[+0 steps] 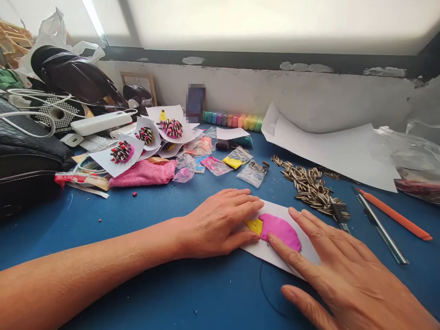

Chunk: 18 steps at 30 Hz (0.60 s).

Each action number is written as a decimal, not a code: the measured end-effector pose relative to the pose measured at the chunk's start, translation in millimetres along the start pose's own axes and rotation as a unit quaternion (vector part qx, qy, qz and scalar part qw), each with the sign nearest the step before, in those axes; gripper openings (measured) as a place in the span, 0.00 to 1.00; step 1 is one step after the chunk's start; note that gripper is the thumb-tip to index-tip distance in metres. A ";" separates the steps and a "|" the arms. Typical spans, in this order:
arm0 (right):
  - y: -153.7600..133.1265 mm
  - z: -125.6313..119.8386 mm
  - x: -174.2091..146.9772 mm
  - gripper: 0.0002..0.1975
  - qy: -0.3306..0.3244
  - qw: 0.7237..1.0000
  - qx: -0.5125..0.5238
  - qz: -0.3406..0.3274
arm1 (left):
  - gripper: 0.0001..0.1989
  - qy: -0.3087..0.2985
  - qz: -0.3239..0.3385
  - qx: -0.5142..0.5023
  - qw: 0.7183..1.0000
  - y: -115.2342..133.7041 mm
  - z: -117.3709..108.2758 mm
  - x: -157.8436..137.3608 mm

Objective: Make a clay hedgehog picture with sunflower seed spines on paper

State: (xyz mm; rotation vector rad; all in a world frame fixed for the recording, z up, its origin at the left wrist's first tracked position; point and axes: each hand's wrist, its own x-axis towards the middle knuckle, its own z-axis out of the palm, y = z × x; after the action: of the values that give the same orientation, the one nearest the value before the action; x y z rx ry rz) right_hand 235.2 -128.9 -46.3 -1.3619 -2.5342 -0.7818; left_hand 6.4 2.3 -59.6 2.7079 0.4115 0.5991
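Observation:
A white paper sheet (310,254) lies on the blue tabletop, bearing a flat pink oval of modelling clay (282,231) that adjoins a smaller yellow clay piece (255,226). My left hand (218,222) rests over the sheet's left end, fingers stretched out, thumb by the yellow clay. My right hand (338,263) has its fingers spread. Its index fingertip is at the pink clay's lower edge, while the other long fingers reach over the paper's right side. Neither hand grips anything. The fingers hide parts of the paper.
Striped sunflower seeds (309,183) lie piled beyond my right hand, with a craft knife (338,213), a pen (381,227) and an orange marker (395,213) nearby. Clay packets (237,158), a pink cloth (144,173) and seed-studded clay figures (172,128) sit farther back.

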 end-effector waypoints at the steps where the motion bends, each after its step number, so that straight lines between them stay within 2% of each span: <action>1: -0.2 0.3 -0.4 0.26 0.002 1.000 -0.001 0.001 | 0.23 -0.001 0.000 -0.001 1.000 0.0 -0.1 0.2; 5: 3.4 -2.2 -1.3 0.25 0.021 0.999 0.029 0.024 | 0.23 -0.010 -0.012 -0.010 1.000 -0.2 -0.9 -0.1; 9: 14.2 -12.2 1.9 0.12 0.050 0.981 0.114 0.152 | 0.21 -0.004 -0.050 -0.033 0.998 -0.3 -1.5 -1.9; 12: 17.6 -15.5 4.5 0.11 0.058 0.959 0.160 0.228 | 0.23 0.004 -0.045 -0.042 0.998 -0.6 -1.5 -1.9; 14: 15.4 -14.2 6.0 0.10 0.049 0.955 0.188 0.225 | 0.23 0.010 -0.028 -0.041 0.999 -0.5 -1.7 -0.9; 18: 5.8 -8.9 9.6 0.05 0.060 0.959 0.225 0.161 | 0.22 0.035 -0.001 -0.042 0.998 0.2 -2.5 1.5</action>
State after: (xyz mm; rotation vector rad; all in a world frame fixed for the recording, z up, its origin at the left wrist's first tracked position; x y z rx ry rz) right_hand 233.6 -123.9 -32.9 -1.4526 -2.1361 -0.2005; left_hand 6.6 3.3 -56.8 2.6116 0.3970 0.6958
